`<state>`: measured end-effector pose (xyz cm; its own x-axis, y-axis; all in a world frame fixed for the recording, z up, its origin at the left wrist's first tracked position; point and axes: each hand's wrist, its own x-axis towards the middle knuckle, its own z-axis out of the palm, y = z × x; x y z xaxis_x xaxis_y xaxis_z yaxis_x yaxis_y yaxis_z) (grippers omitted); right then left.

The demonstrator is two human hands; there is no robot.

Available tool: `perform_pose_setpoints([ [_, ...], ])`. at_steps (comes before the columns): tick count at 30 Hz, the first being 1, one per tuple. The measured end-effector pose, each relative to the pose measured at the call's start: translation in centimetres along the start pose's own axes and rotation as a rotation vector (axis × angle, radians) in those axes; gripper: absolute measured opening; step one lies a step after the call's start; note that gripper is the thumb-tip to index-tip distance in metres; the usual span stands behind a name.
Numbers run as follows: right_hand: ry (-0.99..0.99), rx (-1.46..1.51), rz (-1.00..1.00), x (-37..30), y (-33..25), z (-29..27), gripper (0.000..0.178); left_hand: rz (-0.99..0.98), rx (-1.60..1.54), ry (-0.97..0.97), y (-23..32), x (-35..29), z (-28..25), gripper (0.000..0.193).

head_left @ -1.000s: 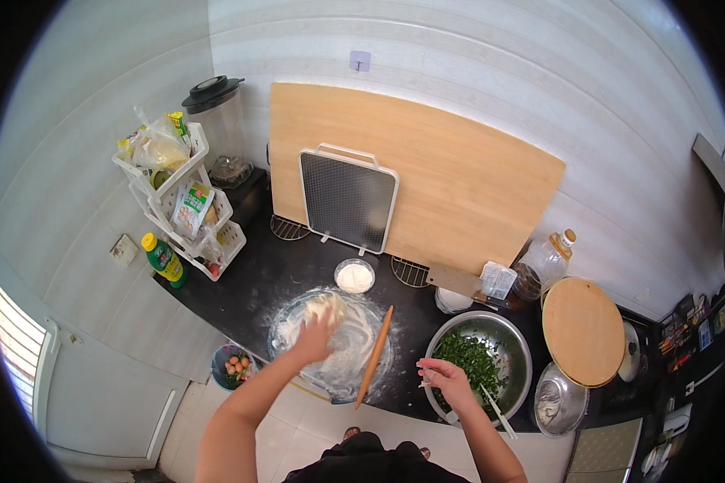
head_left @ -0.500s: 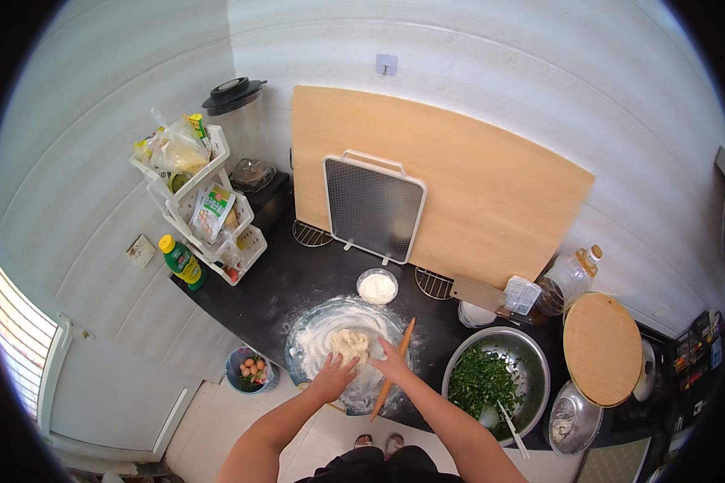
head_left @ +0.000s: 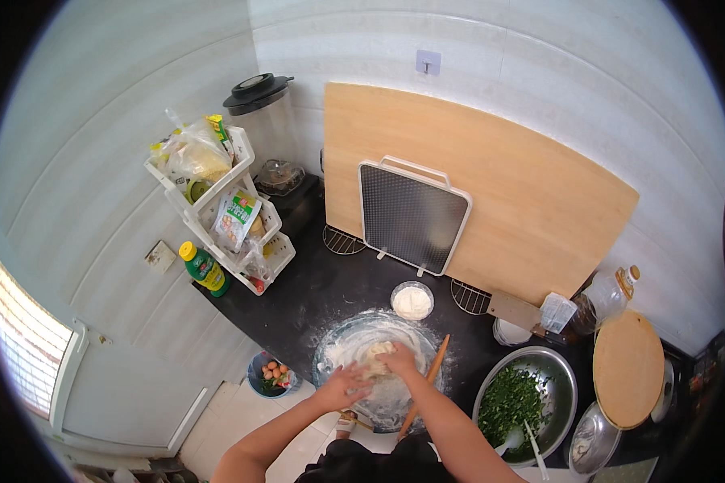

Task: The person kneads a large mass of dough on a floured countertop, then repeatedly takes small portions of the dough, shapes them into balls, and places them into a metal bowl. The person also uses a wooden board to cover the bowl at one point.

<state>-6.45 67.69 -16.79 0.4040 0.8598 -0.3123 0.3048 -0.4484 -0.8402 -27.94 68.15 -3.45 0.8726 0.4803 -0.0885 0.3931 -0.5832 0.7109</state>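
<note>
The black worktop [head_left: 306,282] carries nearly everything. At its left end stands the largest holder, a white tiered rack [head_left: 280,256]: knotted clear bags with something yellowish crowd the top tier, a white-and-green packet [head_left: 238,217] leans in the middle one, and a crumpled clear bag lies in the lowest. Nearest the person is a wide, clear round dish [head_left: 338,354], its surface smeared with white flour. To its right, past the rolling pin [head_left: 440,356], a big steel basin [head_left: 562,398] holds chopped greens [head_left: 509,400], with a white spoon and a pale stick resting in it, the stick reaching over the rim. A blue bucket [head_left: 294,385] on the floor contains brown eggs [head_left: 275,372] and some greenery. A smaller steel bowl [head_left: 602,435] sits beside the basin, something whitish inside. The small glass bowl [head_left: 395,309] behind the dish is filled with white powder.

The dough [head_left: 376,354], a pale lump, lies on the floured dish. The right hand [head_left: 396,362] presses on it from the right, fingers bent; whether they grip it cannot be told. The left hand [head_left: 343,388] is just beside the dough, its fingers spread and slightly curved, holding nothing.
</note>
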Motion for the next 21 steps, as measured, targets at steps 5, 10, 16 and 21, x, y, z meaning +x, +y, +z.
perform_pose_setpoints([
  [5,0.322,0.345,0.052,-0.2,3.5,-0.3,0.037,-0.123,-0.397,0.482,-3.8,0.4,-5.1,0.038],
  [10,0.508,-0.135,-0.316,-7.1,-8.2,-2.4,0.041,-0.199,-0.562,0.442,-7.3,0.7,-5.6,0.039],
  [16,0.225,-0.584,-0.361,-7.5,-5.1,0.9,0.07,-0.205,-0.583,0.293,-9.1,1.5,-3.4,0.041],
  [21,0.091,-0.775,-0.201,-7.8,-4.4,1.4,0.075,0.096,-0.175,0.095,-9.6,2.8,-2.1,0.045],
])
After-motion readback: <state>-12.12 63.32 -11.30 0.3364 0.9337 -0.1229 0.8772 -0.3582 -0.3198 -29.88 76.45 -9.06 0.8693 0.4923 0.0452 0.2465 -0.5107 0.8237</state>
